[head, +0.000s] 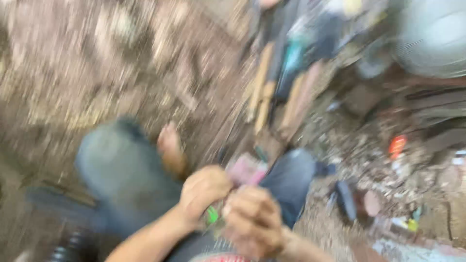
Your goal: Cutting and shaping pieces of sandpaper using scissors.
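Green bit [212,214] sits pinched between your curled left hand [203,190] and right hand [252,221], both fists closed tight around it, pink packet [245,170] just past your fingertips, probably for grip.

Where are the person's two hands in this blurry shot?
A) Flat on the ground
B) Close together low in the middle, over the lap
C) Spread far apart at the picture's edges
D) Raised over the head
B: the left hand and right hand meet closely above the grey trouser legs.
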